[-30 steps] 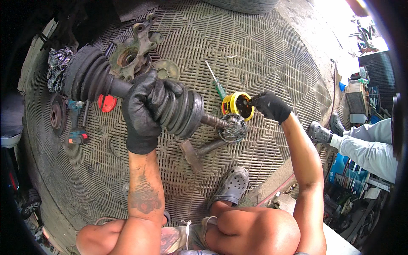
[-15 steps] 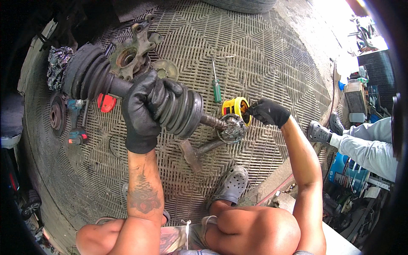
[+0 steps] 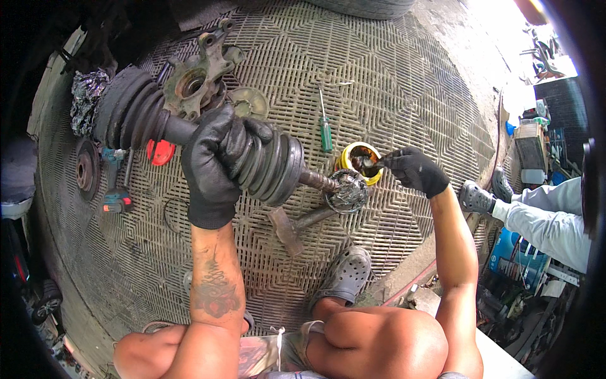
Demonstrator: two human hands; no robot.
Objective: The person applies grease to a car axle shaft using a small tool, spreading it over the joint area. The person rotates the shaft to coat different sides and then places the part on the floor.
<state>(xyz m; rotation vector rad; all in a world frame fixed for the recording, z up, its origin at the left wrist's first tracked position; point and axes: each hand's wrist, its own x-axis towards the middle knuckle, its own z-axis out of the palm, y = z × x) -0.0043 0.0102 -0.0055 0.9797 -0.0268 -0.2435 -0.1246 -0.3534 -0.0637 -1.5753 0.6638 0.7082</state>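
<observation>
Head view, the only one: L hand (image 3: 211, 165), blk glove, grip wrapped tight round the CV axle (image 3: 180, 129) btwn its two ribbed rubber boots (image 3: 278, 165), overlapping the narrow end of one. Axle is held at a slant above the floor mat (image 3: 404, 82), running from 10 o'clock to just past centre. Crumpled foil (image 3: 86, 103) wraps its 10 o'clock end; the other end, a round silvery piece (image 3: 348, 191) w/ dark smears, hangs right by the yellow tub (image 3: 345, 156); can't tell if they touch.

R hand (image 3: 418, 174), also blk glove, is at the tub's 3 o'clock rim, fingertips bunched over the opening; can't tell if that grip pinches anything. Dark brown grease (image 3: 361, 153) coats the tub's inside.

Around: green-handled screwdriver (image 3: 326, 134) approx 12–1 o'clock, near tub; hammer (image 3: 286, 232) at 6, its handle partly behind the axle's end; steering knuckle (image 3: 199, 82) btwn 10 & 11; red lid (image 3: 161, 152), cordless driver (image 3: 114, 182) & brake disc (image 3: 86, 169) toward 9; tyre (image 3: 372, 7) approx 12–1, top edge. Co-worker's grey trouser legs (image 3: 546, 211) at 3.
</observation>
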